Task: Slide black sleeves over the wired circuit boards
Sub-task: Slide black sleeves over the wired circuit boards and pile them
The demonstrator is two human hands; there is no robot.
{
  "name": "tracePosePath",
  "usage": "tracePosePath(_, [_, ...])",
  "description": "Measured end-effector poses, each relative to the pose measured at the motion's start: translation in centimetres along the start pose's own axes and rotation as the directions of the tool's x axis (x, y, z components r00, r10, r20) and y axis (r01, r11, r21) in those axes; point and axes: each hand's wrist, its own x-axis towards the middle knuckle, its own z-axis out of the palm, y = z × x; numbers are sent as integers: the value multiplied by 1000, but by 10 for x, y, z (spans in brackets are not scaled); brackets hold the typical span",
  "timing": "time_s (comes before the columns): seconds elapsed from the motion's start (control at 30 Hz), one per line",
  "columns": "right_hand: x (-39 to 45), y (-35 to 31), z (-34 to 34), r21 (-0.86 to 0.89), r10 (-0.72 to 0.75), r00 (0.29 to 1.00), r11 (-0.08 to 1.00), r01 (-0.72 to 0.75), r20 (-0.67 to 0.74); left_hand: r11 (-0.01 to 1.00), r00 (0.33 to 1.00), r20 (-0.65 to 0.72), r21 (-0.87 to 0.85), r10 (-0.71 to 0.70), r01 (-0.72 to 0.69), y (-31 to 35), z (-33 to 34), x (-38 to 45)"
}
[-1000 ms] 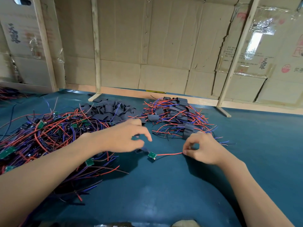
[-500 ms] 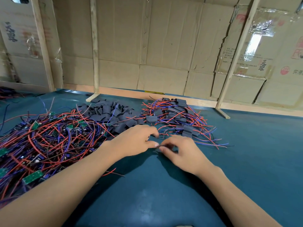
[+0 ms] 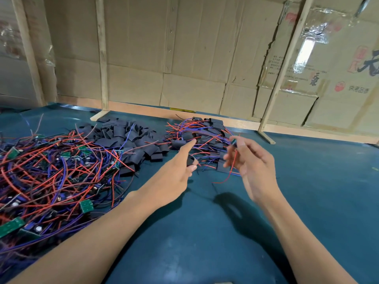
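Loose black sleeves (image 3: 131,138) heaped mid-table, bare wired circuit boards (image 3: 51,171) tangled left, sleeved boards (image 3: 205,136) piled right

So the whole thing is sitting on a flat table covered in dark teal matting (image 3: 307,201). Lying on the left is a big tangled heap of red and blue wires with small green circuit boards (image 3: 51,177) mixed in, spilling off the left edge of view. Just behind it, touching, a loose pile of short flat black sleeves (image 3: 127,138) is sitting near the back. To the right of that, a smaller pile of wired boards already wearing black sleeves (image 3: 205,136) is resting, red and blue leads sticking out.
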Motion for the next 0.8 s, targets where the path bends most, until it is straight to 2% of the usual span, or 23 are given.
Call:
tracePosePath(0.07, [1, -3, 4, 107, 41, 998, 994, -36, -44, 1000, 1000, -26, 14, 4, -4, 1, -2, -2])
tracePosePath(0.17, [3, -4, 5, 157, 67, 989, 987, -46, -129, 1000, 1000, 5, 3, 22, -22, 7, 0, -5])
tracePosePath(0.3, [3, -8, 3, 309, 116, 983, 949, -67, -142, 997, 998, -22, 51, 60, -59, 8, 2, -5])
tracePosePath(0.5, [7, -8, -3, 361, 197, 961, 925, -116, -195, 951, 980, 186, 280, 76, -127, 5, 7, -4])
tracePosePath(0.57, [9, -8, -7, 376, 223, 948, 918, -125, -229, 933, 974, 226, 346, 24, -104, 3, 7, -4])
tracePosePath(0.8, [11, -9, -16, 411, 268, 929, 900, -147, -254, 902, 931, 353, 363, 97, -232, 5, 2, -4])
